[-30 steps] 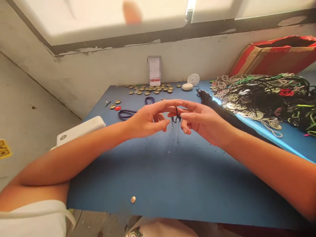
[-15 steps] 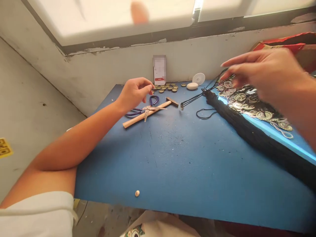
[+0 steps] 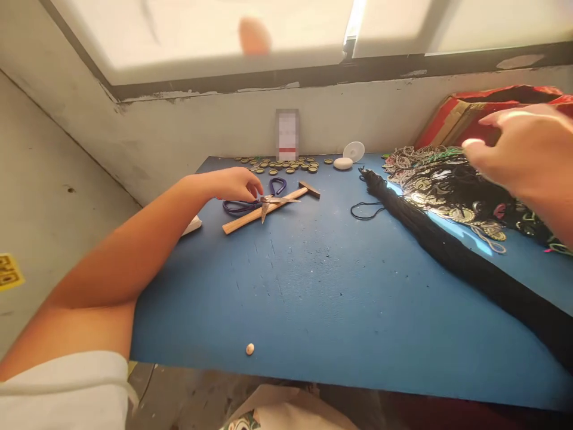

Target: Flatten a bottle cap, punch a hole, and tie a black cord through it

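Note:
My left hand (image 3: 237, 184) lies at the back left of the blue table (image 3: 313, 298), fingers curled down onto the purple-handled scissors (image 3: 264, 203). The scissors lie across a hammer (image 3: 268, 208) with a wooden handle. My right hand (image 3: 523, 149) hovers above a pile of corded cap ornaments (image 3: 447, 191) at the right, fingers apart, nothing visible in them; it is slightly blurred. A long bundle of black cords (image 3: 447, 248) runs diagonally across the table's right side. Beside its far end lies a loose black cord loop (image 3: 364, 210).
Several bottle caps (image 3: 282, 164) lie along the back wall, with a white oval object (image 3: 342, 163) and a white disc (image 3: 353, 150) beside them. A red cardboard box (image 3: 474, 113) stands behind the pile. A small pale bead (image 3: 250, 349) sits near the front edge.
The hands parted from a black cord held between them. My right hand carried the corded piece right to the pile and no longer holds it. My left hand dropped onto the scissors.

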`<action>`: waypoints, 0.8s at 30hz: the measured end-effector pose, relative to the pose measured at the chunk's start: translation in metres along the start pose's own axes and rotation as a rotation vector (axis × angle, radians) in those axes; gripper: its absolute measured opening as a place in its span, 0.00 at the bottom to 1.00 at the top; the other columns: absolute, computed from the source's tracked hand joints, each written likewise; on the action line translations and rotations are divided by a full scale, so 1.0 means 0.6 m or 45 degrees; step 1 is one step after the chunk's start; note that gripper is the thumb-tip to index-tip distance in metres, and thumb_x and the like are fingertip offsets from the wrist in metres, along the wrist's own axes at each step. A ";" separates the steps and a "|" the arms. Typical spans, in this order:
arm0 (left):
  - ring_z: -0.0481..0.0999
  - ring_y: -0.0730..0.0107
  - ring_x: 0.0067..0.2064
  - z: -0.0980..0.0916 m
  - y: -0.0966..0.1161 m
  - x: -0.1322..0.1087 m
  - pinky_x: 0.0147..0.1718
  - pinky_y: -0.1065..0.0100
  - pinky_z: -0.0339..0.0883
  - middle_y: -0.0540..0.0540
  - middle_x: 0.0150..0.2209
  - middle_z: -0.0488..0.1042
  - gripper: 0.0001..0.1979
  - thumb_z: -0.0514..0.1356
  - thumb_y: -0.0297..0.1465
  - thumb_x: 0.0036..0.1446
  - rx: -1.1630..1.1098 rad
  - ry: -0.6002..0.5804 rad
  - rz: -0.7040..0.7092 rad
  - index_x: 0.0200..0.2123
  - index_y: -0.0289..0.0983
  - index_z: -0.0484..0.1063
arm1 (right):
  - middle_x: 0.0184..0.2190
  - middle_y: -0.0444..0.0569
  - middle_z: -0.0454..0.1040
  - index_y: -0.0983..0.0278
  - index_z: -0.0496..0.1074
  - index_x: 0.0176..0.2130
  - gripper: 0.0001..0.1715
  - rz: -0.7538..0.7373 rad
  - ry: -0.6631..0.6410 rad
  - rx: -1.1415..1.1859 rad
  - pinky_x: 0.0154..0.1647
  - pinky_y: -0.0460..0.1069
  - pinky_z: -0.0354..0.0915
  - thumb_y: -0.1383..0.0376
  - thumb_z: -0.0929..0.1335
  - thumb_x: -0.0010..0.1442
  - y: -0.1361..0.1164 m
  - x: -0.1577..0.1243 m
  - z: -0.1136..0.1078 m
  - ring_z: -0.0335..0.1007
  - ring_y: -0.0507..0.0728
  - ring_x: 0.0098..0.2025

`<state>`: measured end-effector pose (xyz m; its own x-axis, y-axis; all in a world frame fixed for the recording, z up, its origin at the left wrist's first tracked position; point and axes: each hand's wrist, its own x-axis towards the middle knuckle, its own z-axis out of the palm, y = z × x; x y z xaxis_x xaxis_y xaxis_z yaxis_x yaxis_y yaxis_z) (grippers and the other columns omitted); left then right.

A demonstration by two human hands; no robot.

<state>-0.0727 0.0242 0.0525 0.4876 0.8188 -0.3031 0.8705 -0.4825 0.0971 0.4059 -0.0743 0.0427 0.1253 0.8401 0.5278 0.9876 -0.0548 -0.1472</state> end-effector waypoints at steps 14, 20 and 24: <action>0.79 0.60 0.46 0.005 -0.016 0.011 0.42 0.66 0.69 0.47 0.50 0.82 0.28 0.62 0.37 0.49 0.091 0.014 -0.063 0.56 0.45 0.77 | 0.49 0.53 0.81 0.61 0.77 0.50 0.16 -0.284 -0.158 0.244 0.45 0.56 0.72 0.59 0.65 0.68 -0.142 -0.110 0.123 0.77 0.56 0.36; 0.78 0.58 0.50 0.019 -0.005 0.015 0.41 0.67 0.67 0.46 0.52 0.81 0.20 0.58 0.33 0.56 0.298 0.421 -0.134 0.51 0.42 0.79 | 0.48 0.50 0.78 0.62 0.74 0.52 0.18 -0.261 -0.204 0.359 0.46 0.56 0.75 0.54 0.69 0.69 -0.130 -0.112 0.139 0.77 0.55 0.43; 0.79 0.59 0.45 0.043 0.066 0.002 0.37 0.66 0.66 0.47 0.47 0.82 0.18 0.57 0.43 0.63 0.254 0.274 0.090 0.49 0.43 0.80 | 0.48 0.50 0.78 0.62 0.75 0.51 0.18 -0.245 -0.219 0.427 0.46 0.56 0.75 0.54 0.69 0.69 -0.135 -0.116 0.142 0.76 0.55 0.43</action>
<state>-0.0392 -0.0017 0.0316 0.5683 0.8176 -0.0924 0.8137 -0.5751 -0.0841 0.3088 -0.0824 -0.0531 -0.1039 0.8974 0.4289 0.9024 0.2664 -0.3388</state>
